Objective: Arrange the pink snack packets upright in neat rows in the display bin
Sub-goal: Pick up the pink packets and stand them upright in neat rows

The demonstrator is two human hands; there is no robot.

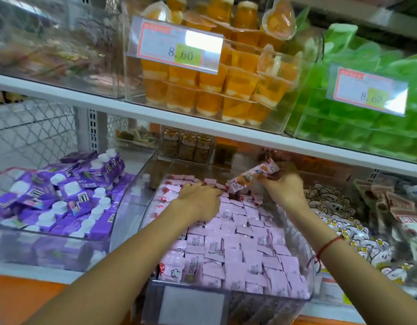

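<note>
Risk: my right hand (281, 184) pinches one packet (252, 175) at twelve o'clock; flat left hand (199, 200) could topple rows (238, 242) if it slips.

Bright, even light; glare whitens the price tag (177, 44), edges bow and blur, right hand (282, 186) smeared.

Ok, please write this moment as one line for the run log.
left hand: flat on pink packets | right hand: holds one packet above display bin | rows: mostly upright
</note>
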